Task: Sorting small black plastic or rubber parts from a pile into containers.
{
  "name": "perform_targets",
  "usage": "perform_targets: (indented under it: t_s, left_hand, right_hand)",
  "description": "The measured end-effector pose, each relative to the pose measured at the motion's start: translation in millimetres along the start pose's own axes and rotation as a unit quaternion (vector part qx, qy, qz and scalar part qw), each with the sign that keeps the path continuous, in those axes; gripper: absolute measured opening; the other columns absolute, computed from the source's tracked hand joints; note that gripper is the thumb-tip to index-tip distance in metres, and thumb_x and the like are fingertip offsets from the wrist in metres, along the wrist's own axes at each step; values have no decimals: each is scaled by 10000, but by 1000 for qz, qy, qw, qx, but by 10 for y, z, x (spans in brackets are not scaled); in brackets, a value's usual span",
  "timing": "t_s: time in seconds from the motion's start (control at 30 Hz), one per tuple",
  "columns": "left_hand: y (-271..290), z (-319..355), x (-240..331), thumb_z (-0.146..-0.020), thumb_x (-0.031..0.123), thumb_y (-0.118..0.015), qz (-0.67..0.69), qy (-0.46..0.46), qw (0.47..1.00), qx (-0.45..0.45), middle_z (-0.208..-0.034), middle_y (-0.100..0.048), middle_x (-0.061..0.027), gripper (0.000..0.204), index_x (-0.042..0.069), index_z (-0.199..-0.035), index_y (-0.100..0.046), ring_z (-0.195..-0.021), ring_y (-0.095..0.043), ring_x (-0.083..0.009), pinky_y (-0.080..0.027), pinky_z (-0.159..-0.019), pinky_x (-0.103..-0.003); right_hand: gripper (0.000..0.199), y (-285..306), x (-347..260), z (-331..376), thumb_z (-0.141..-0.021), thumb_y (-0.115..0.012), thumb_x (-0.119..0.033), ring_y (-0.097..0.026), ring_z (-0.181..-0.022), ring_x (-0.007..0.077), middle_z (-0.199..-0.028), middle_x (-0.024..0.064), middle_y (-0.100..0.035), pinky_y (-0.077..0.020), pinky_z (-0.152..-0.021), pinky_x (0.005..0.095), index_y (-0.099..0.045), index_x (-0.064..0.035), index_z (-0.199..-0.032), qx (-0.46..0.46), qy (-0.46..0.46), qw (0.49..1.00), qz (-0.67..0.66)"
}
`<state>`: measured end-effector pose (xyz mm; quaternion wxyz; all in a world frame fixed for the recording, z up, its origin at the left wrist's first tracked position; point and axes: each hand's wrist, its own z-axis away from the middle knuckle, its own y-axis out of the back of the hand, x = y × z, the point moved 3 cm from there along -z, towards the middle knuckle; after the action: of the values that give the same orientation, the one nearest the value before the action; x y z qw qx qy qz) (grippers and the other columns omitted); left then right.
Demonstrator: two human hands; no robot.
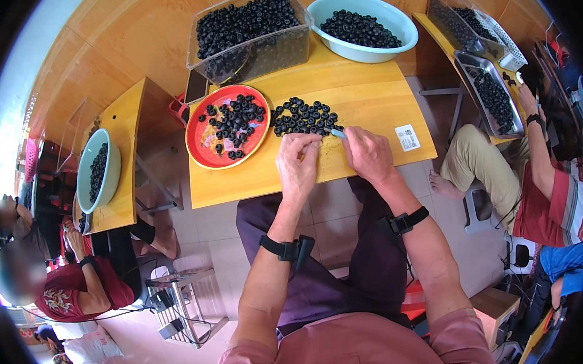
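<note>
My right hand (369,153), fingers folded: gripping a blue tool (338,133). My left hand (297,162), half-curled: whether it is pinching anything, I cannot tell. Loose black beads (301,115): lying at twelve o'clock. Hazard: the tool slipping leftward, if I am pressing too hard.

tray (200,152): left of bead pile (299,122) | bin (273,58): behind tray | basin (361,55): right of bin

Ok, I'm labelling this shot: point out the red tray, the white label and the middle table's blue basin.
Red tray (199,146), head view: bare lower-left part.
White label (407,138), head view: its middle.
Blue basin (406,23), head view: right inner wall.
</note>
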<state>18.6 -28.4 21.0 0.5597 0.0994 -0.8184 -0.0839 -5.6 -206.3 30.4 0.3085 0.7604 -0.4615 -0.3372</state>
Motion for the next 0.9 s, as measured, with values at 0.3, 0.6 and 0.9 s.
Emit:
perform_targets:
  t_s: [0.3,0.6,0.9]
  left_hand:
    - [46,13,-35,-879,-55,-729,77,5,996,40,-991,-663,-71,147,32,-996,-747,-843,-638,-146,-522,-697,-273]
    - [901,-484,110,-849,-22,-735,-176,-111,964,165,-1027,-665,-102,163,72,-980,-761,-971,-627,-260,-510,-865,-374]
    - [46,-305,147,-821,151,-809,-249,-107,957,-99,-974,-624,-127,273,51,-1068,-749,-966,-607,-327,-506,-866,-433]
  right_hand:
    - [128,19,-5,-31,-926,-661,-147,-679,-682,297,-751,101,-623,-544,-570,431,-563,-69,-901,24,-12,999,18]
    - [139,-13,37,-24,-933,-641,-145,-690,-673,314,-736,108,-631,-550,-554,442,-552,-68,-858,25,-33,999,22]
    - [117,-46,42,-30,-937,-634,-146,-691,-679,314,-740,107,-635,-558,-575,439,-570,-70,-874,25,-51,998,17]
